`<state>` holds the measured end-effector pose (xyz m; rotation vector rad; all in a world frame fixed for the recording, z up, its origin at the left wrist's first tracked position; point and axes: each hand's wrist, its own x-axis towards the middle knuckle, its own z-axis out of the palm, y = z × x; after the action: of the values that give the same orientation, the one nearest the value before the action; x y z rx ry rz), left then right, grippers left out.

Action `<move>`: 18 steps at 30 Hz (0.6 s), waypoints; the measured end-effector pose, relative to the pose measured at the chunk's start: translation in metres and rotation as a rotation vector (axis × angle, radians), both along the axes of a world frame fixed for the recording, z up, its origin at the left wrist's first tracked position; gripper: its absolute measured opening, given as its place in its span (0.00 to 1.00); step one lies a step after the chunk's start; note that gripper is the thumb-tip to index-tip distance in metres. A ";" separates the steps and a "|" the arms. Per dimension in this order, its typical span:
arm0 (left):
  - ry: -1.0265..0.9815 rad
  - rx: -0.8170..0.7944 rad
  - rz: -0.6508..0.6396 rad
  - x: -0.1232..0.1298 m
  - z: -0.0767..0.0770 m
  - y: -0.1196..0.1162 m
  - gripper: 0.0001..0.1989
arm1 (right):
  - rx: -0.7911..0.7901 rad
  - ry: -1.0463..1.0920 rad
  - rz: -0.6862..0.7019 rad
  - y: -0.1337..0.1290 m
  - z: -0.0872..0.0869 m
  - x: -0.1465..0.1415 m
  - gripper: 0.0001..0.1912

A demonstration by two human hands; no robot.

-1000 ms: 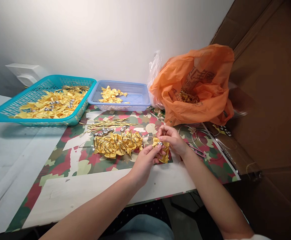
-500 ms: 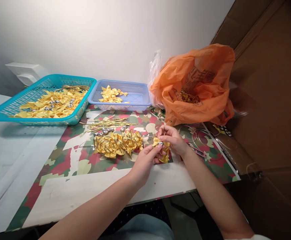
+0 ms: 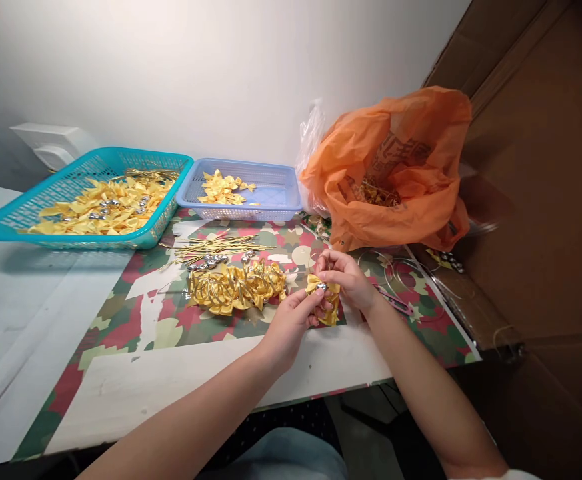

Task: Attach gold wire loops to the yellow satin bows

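Between my hands is a yellow satin ribbon bow (image 3: 329, 313) with a silver bell (image 3: 322, 287) at its middle. My left hand (image 3: 293, 323) pinches the bow from the left, thumb close to the bell. At its upper right, my right hand (image 3: 343, 275) is closed, thumb against fingertips; a thin gold wire seems to be in that pinch, partly hidden by the fingers. Left of my hands lies a row of yellow bows with coiled gold ties (image 3: 238, 287). Behind this row are loose silver bells (image 3: 208, 263) and a bundle of straight gold twist ties (image 3: 215, 248).
A teal basket (image 3: 165, 220) at the left holds yellow bows, bells and gold ties. Beside it, a blue basket (image 3: 275, 213) contains several bows. An orange plastic bag (image 3: 395, 167) stands at the back right, by a cardboard wall (image 3: 545, 200). Pink-handled scissors (image 3: 395, 303) lie near my right forearm.
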<state>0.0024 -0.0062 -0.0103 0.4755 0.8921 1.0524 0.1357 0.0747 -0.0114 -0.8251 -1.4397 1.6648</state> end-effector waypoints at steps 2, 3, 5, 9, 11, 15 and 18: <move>-0.001 -0.004 0.000 0.000 -0.001 0.001 0.18 | 0.003 0.007 0.002 0.000 0.000 0.000 0.12; -0.002 -0.004 0.000 0.000 -0.002 0.001 0.18 | 0.005 0.013 0.005 0.000 0.000 0.000 0.11; -0.002 -0.002 -0.001 0.000 -0.003 0.001 0.18 | 0.011 0.023 0.014 0.001 -0.001 0.000 0.11; -0.004 0.005 -0.009 0.000 -0.004 0.000 0.18 | 0.015 0.024 0.018 0.001 -0.002 0.001 0.11; -0.008 0.005 -0.008 0.000 -0.003 0.000 0.18 | 0.011 0.020 0.012 0.001 -0.002 0.001 0.11; -0.007 0.005 0.002 0.001 -0.001 0.000 0.17 | 0.004 0.008 0.003 0.000 -0.001 0.000 0.11; -0.001 0.004 0.006 0.001 0.000 0.000 0.17 | 0.003 0.006 0.002 0.000 0.000 0.000 0.11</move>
<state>0.0030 -0.0061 -0.0103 0.4763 0.8913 1.0604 0.1358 0.0750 -0.0117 -0.8167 -1.4389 1.6646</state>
